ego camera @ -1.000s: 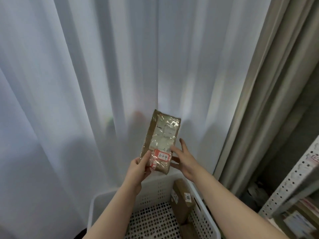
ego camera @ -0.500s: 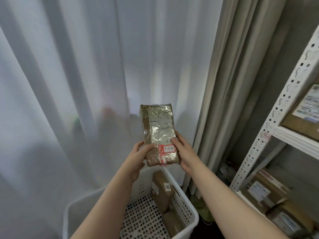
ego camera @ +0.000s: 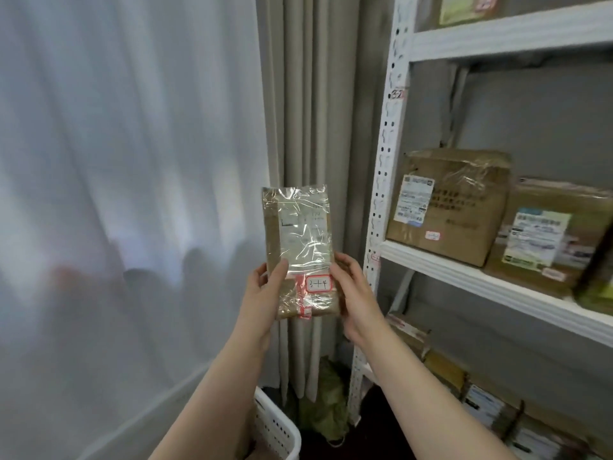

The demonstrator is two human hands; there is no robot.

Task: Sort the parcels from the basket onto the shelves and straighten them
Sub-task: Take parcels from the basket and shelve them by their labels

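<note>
Head view: fingers of left hand and right hand grasp only the bottom of the glossy parcel, so it could slip before reaching the shelves.

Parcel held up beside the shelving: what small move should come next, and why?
Probably carry the parcel toward the shelving on the right: the left hand and right hand both grip it, its handwritten label is readable, and it rests on no shelf yet.

Taped parcel between both hands
</note>
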